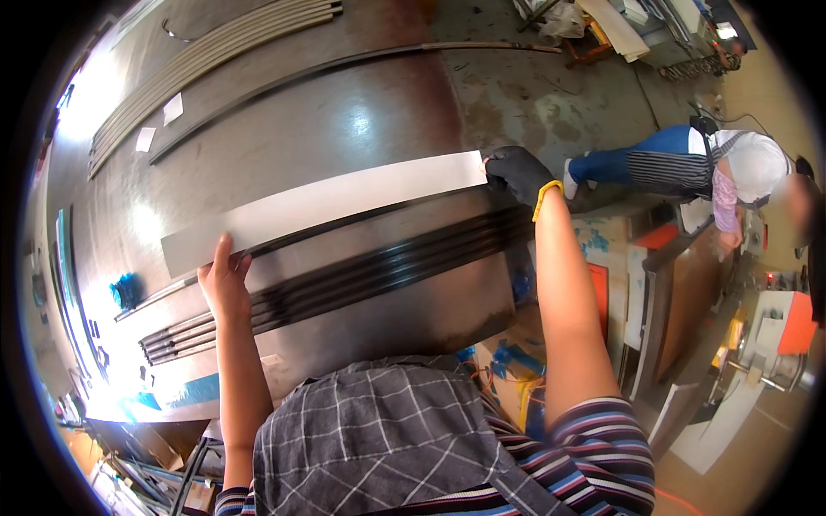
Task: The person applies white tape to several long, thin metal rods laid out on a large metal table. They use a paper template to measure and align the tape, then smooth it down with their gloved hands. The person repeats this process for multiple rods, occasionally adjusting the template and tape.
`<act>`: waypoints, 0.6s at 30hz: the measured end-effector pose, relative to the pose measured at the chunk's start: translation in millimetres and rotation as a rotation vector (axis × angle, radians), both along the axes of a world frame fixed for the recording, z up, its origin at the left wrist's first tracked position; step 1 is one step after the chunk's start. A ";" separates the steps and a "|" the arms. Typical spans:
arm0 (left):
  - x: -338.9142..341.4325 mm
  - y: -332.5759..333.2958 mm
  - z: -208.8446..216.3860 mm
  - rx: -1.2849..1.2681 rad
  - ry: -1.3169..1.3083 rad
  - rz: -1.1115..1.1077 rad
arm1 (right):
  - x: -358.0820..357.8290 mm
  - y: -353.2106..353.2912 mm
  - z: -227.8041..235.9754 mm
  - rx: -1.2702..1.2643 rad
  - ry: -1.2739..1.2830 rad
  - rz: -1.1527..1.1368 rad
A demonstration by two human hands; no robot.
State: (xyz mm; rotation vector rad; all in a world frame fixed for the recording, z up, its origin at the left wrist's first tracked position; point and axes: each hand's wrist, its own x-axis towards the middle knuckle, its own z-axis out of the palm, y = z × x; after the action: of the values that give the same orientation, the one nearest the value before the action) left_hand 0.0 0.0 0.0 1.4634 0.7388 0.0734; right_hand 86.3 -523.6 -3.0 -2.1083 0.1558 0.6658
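Note:
A long, flat white strip (344,199) runs left to right before me, its left end greyer and lower than its right. My bare left hand (225,279) holds its near edge close to the left end, one finger laid on top. At the other end my right hand (520,177), in a dark glove with a yellow cuff, is closed on the strip's corner; its fingertips are partly hidden. Just nearer than the strip lies a bundle of several shiny black tubes (379,273) on the metal table (413,314). A thin dark bar shows along the strip's near edge.
Several pale bars (232,47) and a long dark bar (284,93) lie across the far side. Crumpled blue film (126,291) is at the left. A taped cardboard box (512,370) stands near my right side. At the right another person (680,159) in a striped apron bends by a bench.

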 end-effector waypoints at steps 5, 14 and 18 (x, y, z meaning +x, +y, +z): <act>-3.0 -10.4 3.7 0.014 0.018 0.011 | -7.8 0.8 -3.6 0.135 0.063 -0.228; 3.5 -20.3 17.4 -0.091 0.053 0.105 | -10.4 9.3 -3.4 0.119 0.032 -0.250; 1.9 -12.5 4.9 -0.010 0.039 0.028 | -12.7 9.7 -5.1 0.099 -0.008 -0.269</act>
State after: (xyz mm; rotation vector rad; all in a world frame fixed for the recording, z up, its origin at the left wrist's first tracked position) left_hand 1.9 -12.5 4.9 1.4488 0.7906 0.0633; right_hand 73.6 -513.9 -8.1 -1.9494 0.3868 0.4938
